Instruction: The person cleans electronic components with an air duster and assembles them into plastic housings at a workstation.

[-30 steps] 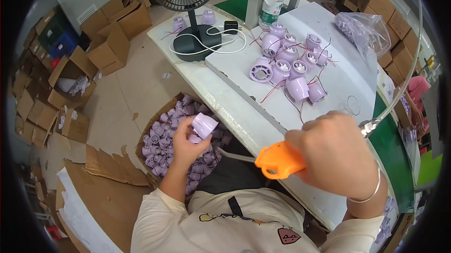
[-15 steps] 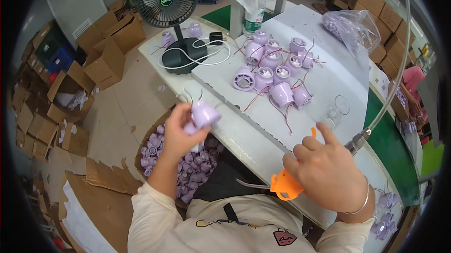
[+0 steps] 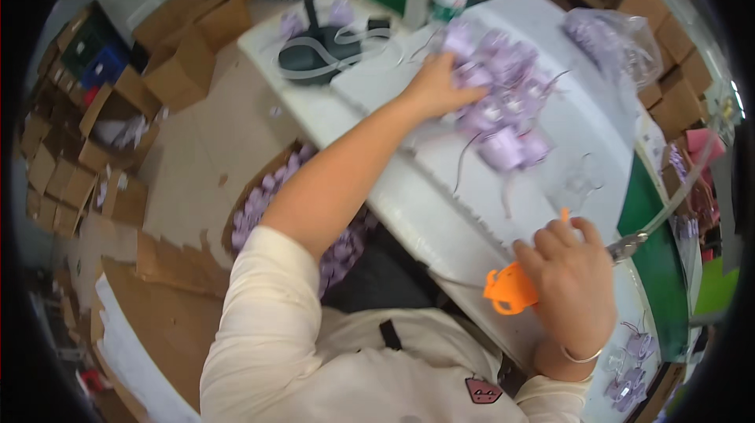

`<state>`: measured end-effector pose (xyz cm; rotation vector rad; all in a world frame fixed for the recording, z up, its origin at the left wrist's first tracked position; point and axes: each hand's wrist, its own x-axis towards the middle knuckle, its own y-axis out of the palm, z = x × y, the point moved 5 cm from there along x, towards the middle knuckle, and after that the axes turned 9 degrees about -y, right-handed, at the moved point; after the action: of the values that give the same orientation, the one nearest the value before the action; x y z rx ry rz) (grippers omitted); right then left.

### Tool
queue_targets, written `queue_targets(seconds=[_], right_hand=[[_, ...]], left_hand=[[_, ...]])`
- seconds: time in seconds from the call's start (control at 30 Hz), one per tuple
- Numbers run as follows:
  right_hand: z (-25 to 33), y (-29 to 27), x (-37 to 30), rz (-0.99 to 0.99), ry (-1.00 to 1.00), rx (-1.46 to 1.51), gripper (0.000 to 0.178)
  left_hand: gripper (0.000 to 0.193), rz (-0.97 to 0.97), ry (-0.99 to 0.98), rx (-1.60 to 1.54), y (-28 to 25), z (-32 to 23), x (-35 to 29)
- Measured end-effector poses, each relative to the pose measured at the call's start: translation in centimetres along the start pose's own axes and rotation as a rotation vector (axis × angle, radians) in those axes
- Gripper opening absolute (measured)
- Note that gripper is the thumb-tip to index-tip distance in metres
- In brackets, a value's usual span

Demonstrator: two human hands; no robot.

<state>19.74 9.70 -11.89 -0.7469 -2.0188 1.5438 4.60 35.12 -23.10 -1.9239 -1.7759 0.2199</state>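
My left hand (image 3: 437, 88) reaches across the table into a cluster of purple plastic housings (image 3: 503, 148) with thin wires. Its thumb and fingers curve round one purple housing (image 3: 472, 75), blurred and partly covered by other housings. On the right, my right hand (image 3: 572, 277) is closed round an orange air blow gun (image 3: 511, 289). The gun's thin metal nozzle points left, and its metal hose coupling (image 3: 627, 247) shows behind the hand. A clear plastic piece (image 3: 582, 179) lies on the board beyond the right hand.
Below the table's left edge, a carton holds many purple housings (image 3: 250, 211). A black fan (image 3: 318, 53) with a white cable stands at the far left corner. A bag of purple parts (image 3: 613, 38) lies at the far right. More housings (image 3: 629, 388) sit at the near right; cartons (image 3: 185, 69) crowd the floor.
My left hand has swung from above the carton, where it held a purple housing, forward and right into the cluster. My right hand still grips the blow gun. The whole view has shifted.
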Motion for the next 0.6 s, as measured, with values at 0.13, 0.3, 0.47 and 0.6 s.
queue_targets(seconds=[0.13,0.3,0.47,0.6], right_hand=[[-0.7,0.6,-0.3,-0.015,0.059,0.007,0.024],[-0.6,1.1,0.3,0.032,-0.024,0.006,0.032],[-0.5,1.6,1.1,0.103,-0.078,0.064,0.036],[-0.8,2.6,1.4,0.166,-0.060,0.069,0.036]], left_hand=[[0.074,-0.074,0.080,-0.248,-2.6,-0.1,-3.2],[0.021,-0.717,0.083,-0.481,-11.9,10.9,-16.5],[0.025,-0.832,-0.845,0.137,-12.6,35.6,-38.3],[0.042,0.122,-1.510,0.292,-3.2,42.8,-49.0]])
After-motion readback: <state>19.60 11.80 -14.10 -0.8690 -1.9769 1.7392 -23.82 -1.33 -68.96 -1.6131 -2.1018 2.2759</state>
